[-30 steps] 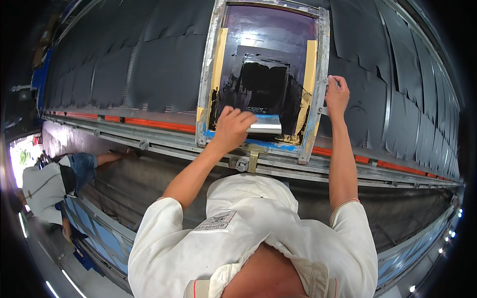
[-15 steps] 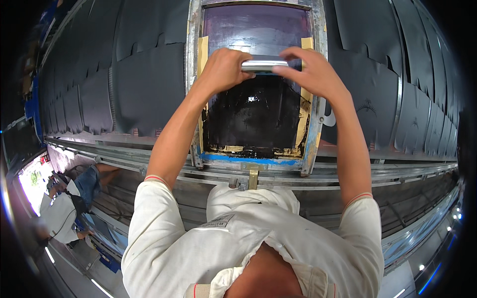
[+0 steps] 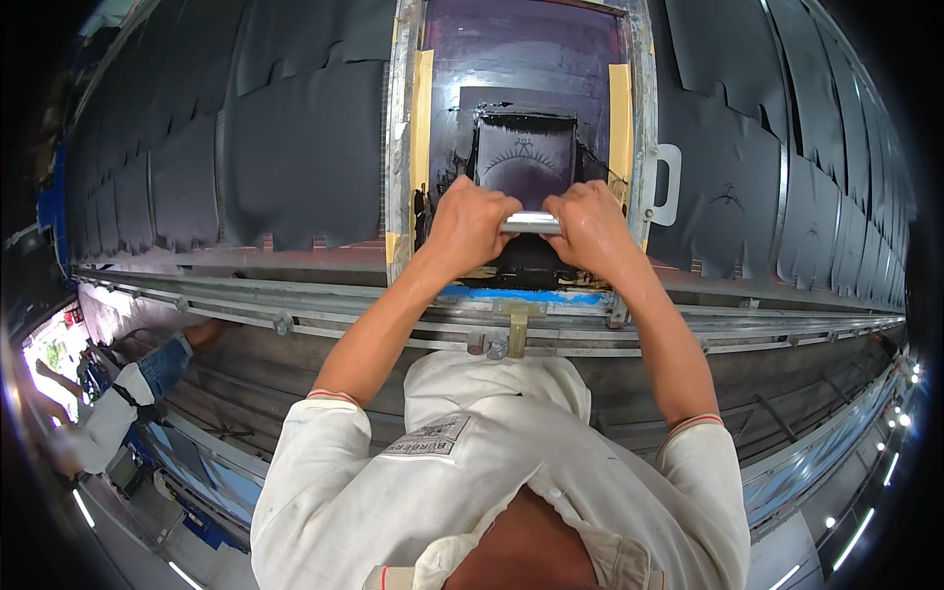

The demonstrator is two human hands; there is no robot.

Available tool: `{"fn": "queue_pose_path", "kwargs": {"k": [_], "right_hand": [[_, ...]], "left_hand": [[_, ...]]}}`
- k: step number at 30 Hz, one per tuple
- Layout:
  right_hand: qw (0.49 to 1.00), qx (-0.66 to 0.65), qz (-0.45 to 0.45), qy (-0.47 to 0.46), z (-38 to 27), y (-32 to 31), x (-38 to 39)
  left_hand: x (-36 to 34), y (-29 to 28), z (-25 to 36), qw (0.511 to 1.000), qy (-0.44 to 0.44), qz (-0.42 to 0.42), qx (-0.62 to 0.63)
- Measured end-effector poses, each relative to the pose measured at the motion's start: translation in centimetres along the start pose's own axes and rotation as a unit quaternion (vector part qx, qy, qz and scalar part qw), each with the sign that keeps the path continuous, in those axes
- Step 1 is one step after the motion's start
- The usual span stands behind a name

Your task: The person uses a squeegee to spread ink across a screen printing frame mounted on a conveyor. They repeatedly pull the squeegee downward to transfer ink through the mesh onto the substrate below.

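My left hand (image 3: 464,228) and my right hand (image 3: 596,228) are both closed on a silver-handled squeegee (image 3: 532,222), one at each end. It lies across the lower part of a screen printing frame (image 3: 644,108) with a worn metal border. The squeegee's blade is hidden by its handle and my hands. Beyond it, the purple mesh (image 3: 531,54) shows a dark rectangle with an arched line motif (image 3: 524,155). Black ink (image 3: 531,258) lies between the squeegee and the frame's near edge. Yellow tape (image 3: 619,118) runs along both sides of the mesh.
Dark sheet pieces (image 3: 305,157) cover the table on both sides, some on the right bearing the arched motif (image 3: 728,197). A metal rail (image 3: 393,324) with a clamp (image 3: 517,320) runs along the near edge. Another person (image 3: 123,408) is at far left.
Both hands have brought the squeegee toward me down the mesh, uncovering the motif behind it. My right hand's fingers, apart before, have closed on the handle. The frame sits slightly farther right in view.
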State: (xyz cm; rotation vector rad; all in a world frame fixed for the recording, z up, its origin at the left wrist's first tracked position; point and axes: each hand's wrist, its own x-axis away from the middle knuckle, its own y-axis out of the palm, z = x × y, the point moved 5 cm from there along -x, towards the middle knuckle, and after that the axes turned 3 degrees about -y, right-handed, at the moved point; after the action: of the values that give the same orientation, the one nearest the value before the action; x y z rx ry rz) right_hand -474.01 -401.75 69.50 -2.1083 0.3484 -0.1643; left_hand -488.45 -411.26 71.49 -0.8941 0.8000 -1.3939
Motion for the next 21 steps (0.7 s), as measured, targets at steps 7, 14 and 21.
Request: {"fn": "queue_pose_path", "kwargs": {"k": [7, 14, 21], "right_hand": [[0.998, 0.038, 0.046, 0.003, 3.3, -4.6, -5.5], [0.996, -0.012, -0.053, 0.07, 9.2, -7.0, -11.9], [0.997, -0.02, -0.043, 0.065, 8.9, -6.2, -11.5]], "left_hand": [[-7.2, -3.8, -2.0, 0.998, 0.035, 0.034, -0.039], [-15.1, -5.3, -5.2, 1.0, -0.001, 0.01, -0.028], [-14.6, -4.8, -5.0, 1.0, -0.008, 0.004, -0.03]]}}
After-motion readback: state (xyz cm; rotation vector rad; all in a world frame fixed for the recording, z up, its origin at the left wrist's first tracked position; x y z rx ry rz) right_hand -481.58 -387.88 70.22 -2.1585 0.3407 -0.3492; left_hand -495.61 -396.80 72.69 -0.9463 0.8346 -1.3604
